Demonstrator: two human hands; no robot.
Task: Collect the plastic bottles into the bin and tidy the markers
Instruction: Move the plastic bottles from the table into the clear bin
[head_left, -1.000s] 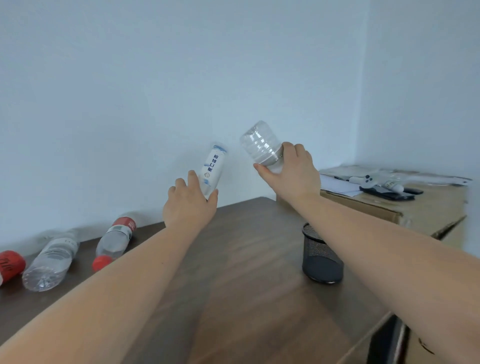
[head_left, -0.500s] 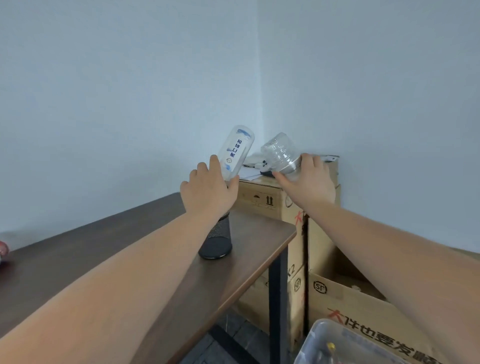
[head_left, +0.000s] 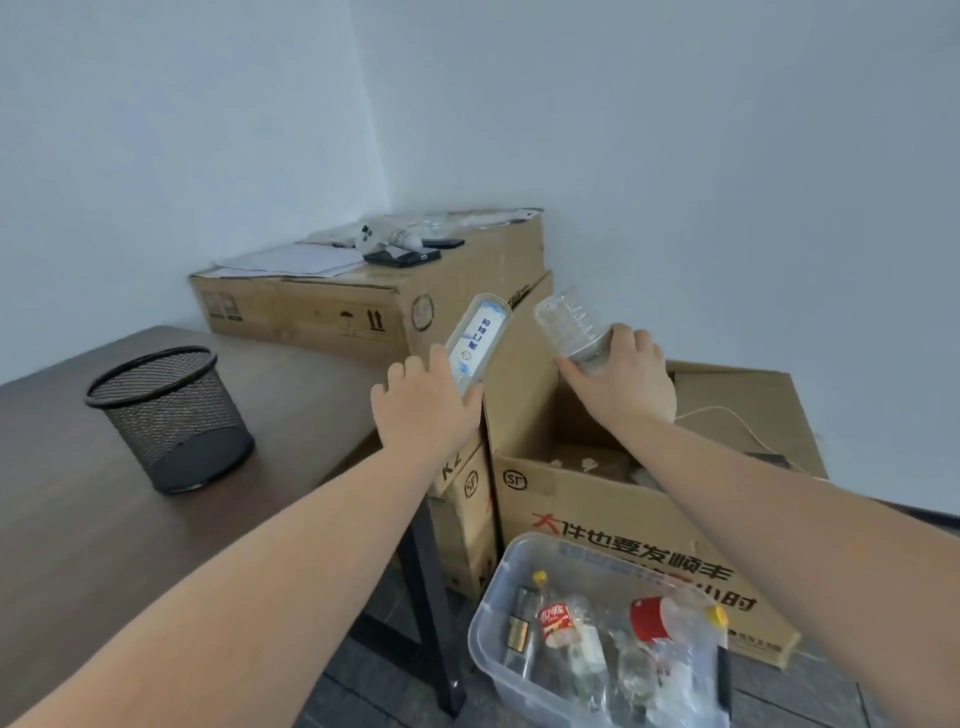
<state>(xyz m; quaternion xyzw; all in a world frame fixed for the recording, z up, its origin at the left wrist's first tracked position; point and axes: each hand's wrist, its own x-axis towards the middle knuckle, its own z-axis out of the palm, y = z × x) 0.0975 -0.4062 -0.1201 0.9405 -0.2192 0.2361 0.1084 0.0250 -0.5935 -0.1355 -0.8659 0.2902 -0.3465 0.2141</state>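
Above the clear plastic bin (head_left: 491, 631), the left hand (head_left: 423, 410) and right hand (head_left: 621, 382) each wrap fingers around a clear plastic bottle, the white-labelled bottle (head_left: 475, 340) tilted base-up to the right, the unlabelled bottle (head_left: 571, 325) base-up to the left.

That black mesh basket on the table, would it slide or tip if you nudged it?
The mesh basket looks light: thin wire, apparently empty. A nudge would probably slide it across the smooth table. It is narrower at the base than at the rim, so a push near the top might tip it.

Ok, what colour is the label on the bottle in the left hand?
White with blue edging and blue characters, on the clear plastic bottle the left hand holds; the head view shows it.
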